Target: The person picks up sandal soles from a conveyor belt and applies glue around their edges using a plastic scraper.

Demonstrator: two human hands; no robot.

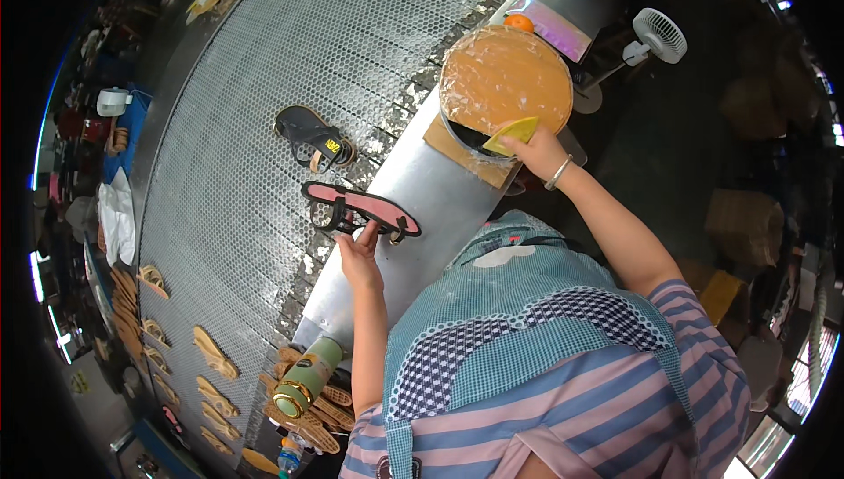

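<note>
In my left hand [359, 255] is a sandal [362, 205] with black straps, its pink sole side facing up over the metal table edge. My right hand [543, 152], with a bangle at the wrist, grips a flat yellow wedge-shaped piece [517, 134], whose exact kind I cannot make out. That piece is at the near rim of a round tub [505, 79] topped with an orange, plastic-wrapped cover. A dark gap shows along the tub's near side. Just beyond the held sandal, a black sandal [312, 134] lies on the mesh belt.
The perforated conveyor belt [264, 66] runs along my left, with several tan soles [215, 351] lower down. Near my left forearm stands a green bottle [308, 378] beside more soles. A small white fan [658, 36], an orange fruit [519, 23] and a shiny pink packet [554, 29] are beyond the tub.
</note>
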